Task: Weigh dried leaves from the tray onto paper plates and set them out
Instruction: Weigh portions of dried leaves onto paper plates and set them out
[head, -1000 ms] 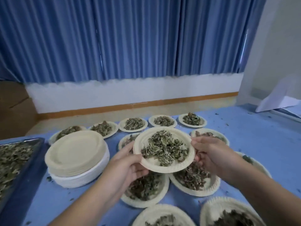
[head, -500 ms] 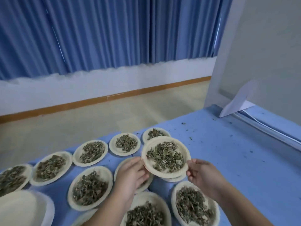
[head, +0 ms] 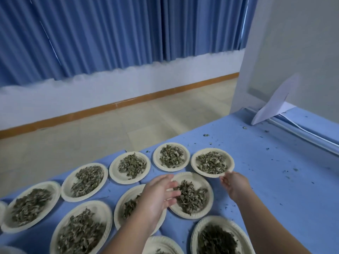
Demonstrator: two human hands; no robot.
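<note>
So, along the left of the blue cloth-covered table (head: 275, 189), round cream paper plates already filled (head: 64, 189) lie in rows, and the back row follows the table's far edge. Each one carries its mound of leaves.

My left hand (head: 157, 197) is flat and wide, with the fingers straight and spread and nothing in it. It hovers over the near-left rim of a second-row plate (head: 197, 176), and I cannot tell whether it touches.

Just right of that, at the right end of the back row, is the cream paper plate (head: 193, 163) I am setting out, with its heap of dried grey-green leaves (head: 211, 162). It looks level and seems to rest on the cloth, close beside its neighbour. My right hand (head: 235, 186) has its fingertips (head: 224, 177) curled at the plate's near rim, in what looks like a light pinch.

I judge this the last of the placing step: the portion is weighed and set down, but not let go. Next I must open those fingers gently, because the plate is light and the leaves are loose, and a tug would tip or scatter them. Then both hands go back for another portion. The tray is not in view.

Further right the cloth holds only leaf crumbs, with a folded white paper sheet (head: 271, 105) near the far-right corner.
</note>
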